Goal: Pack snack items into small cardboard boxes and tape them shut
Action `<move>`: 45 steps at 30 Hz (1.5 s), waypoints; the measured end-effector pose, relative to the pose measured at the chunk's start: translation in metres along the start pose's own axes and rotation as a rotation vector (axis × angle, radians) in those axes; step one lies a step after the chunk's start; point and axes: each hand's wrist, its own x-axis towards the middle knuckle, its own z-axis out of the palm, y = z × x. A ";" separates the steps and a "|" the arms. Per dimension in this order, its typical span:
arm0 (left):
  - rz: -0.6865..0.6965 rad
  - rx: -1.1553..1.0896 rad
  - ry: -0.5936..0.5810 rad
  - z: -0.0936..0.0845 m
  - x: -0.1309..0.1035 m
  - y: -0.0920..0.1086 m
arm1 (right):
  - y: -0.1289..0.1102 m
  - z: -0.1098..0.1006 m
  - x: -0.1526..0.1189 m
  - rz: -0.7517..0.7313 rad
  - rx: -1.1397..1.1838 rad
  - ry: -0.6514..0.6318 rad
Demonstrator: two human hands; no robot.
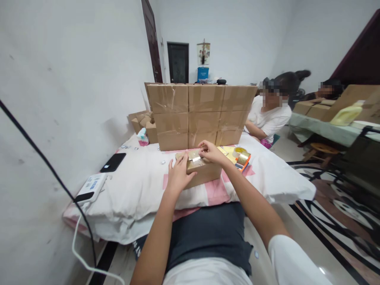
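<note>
A small brown cardboard box (204, 174) rests on the cloth-covered table in front of me. Spread fingers of my left hand (179, 172) lie on the box's left side and top. Over the top, my right hand (210, 152) is closed, its fingertips pinched together at a shiny strip of clear tape (196, 156); what exactly is between them is too small to make out. To the right of the box lies an orange tape dispenser (243, 161) with a tape roll, beside a yellow roll (239, 151).
Stacked cardboard boxes (203, 114) stand just behind the box. A black phone (113, 162) and a white device (92, 187) lie at the left, near a hanging cable (41, 154). A person (267, 114) sits behind the table's right side; another is farther right.
</note>
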 end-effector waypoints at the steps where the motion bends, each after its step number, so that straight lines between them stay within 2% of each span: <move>1: 0.000 -0.004 0.002 0.000 -0.001 0.000 | 0.004 0.003 0.004 0.004 -0.045 0.011; 9: 0.109 0.090 -0.003 -0.001 -0.002 -0.001 | 0.017 0.008 0.007 0.006 -0.211 0.017; 14: 0.225 0.103 -0.035 0.000 0.005 0.008 | 0.011 0.009 0.005 0.005 -0.304 0.016; 18: 0.228 0.087 -0.075 0.006 0.008 0.012 | 0.003 0.010 0.003 0.002 -0.382 0.002; 23: 0.238 0.075 -0.056 0.009 0.006 0.011 | -0.004 0.012 -0.001 0.006 -0.486 -0.011; 29: 0.233 0.063 -0.062 0.007 0.006 0.013 | -0.006 0.008 0.000 0.134 -0.630 0.124; 34: 0.239 0.057 -0.064 0.005 0.004 0.009 | 0.003 -0.008 0.004 0.204 -0.736 0.213; 37: 0.249 0.053 -0.033 0.004 0.002 0.003 | 0.017 -0.035 0.005 0.232 -0.714 0.249; 39: 0.264 0.051 -0.008 0.004 0.002 -0.001 | 0.036 -0.068 0.008 0.270 -0.684 0.290; 42: 0.297 0.035 0.026 0.005 0.002 -0.003 | 0.085 -0.138 0.021 0.345 -0.709 0.376; 45: 0.327 0.018 0.069 0.006 0.004 -0.002 | 0.152 -0.207 0.038 0.451 -0.802 0.406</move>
